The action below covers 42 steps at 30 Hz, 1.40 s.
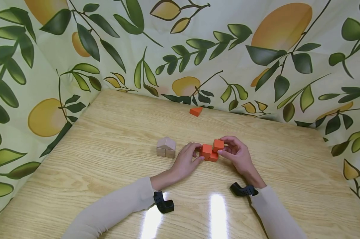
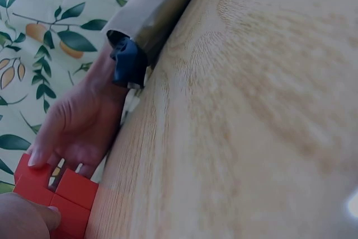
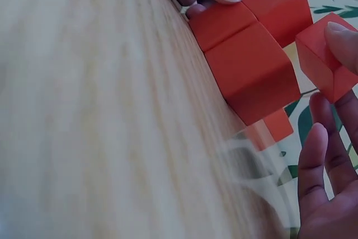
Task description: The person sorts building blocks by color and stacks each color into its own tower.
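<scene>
Three orange cubes stand together on the table, two side by side with an upper cube (image 1: pixel 206 150) on the left one. The lower right cube (image 1: pixel 213 157) shows in part in the head view and fully in the right wrist view as a lower cube (image 3: pixel 254 74). My left hand (image 1: pixel 186 162) grips the left stack between thumb and fingers. Just above the lower right cube, my right hand (image 1: pixel 239 156) pinches a further orange cube (image 1: pixel 218 145) between thumb and fingertips. It appears tilted beside the stack in the right wrist view.
Left of my left hand stands a small pale wooden house (image 1: pixel 166 147), a triangular block on top of cubes. An orange triangular block (image 1: pixel 196 111) lies near the far edge of the wooden table (image 1: pixel 123 126). Behind hangs a leaf-and-fruit patterned cloth (image 1: pixel 222 59).
</scene>
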Motion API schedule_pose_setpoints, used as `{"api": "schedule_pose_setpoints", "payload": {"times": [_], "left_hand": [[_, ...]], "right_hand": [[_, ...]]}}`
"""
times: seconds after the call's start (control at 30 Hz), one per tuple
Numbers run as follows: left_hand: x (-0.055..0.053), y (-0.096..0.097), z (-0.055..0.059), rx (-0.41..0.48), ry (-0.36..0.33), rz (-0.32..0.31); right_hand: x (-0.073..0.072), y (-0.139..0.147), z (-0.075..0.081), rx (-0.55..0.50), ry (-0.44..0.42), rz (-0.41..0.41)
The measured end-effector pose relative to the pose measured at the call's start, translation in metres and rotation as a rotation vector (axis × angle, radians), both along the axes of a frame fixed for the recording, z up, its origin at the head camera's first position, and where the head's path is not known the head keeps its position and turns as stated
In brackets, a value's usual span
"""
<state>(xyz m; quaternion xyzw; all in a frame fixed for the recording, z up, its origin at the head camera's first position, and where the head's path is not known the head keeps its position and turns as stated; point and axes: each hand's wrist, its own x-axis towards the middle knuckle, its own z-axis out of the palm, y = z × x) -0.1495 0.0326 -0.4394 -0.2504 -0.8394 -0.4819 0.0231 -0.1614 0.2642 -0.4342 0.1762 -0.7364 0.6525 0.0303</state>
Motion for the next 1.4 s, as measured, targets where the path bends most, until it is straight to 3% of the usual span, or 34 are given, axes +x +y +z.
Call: {"api": "schedule_pose_setpoints", "payload": {"times": [0.57, 1.4], "left_hand": [[0.0, -0.001, -0.001, 0.002, -0.009, -0.003], [-0.002, 0.0, -0.001, -0.001, -0.003, -0.012]], "right_hand": [[0.011, -0.003, -0.002, 0.021, 0.003, 0.035], [0.012, -0.004, -0.001, 0.045, 0.0, 0.046]]}}
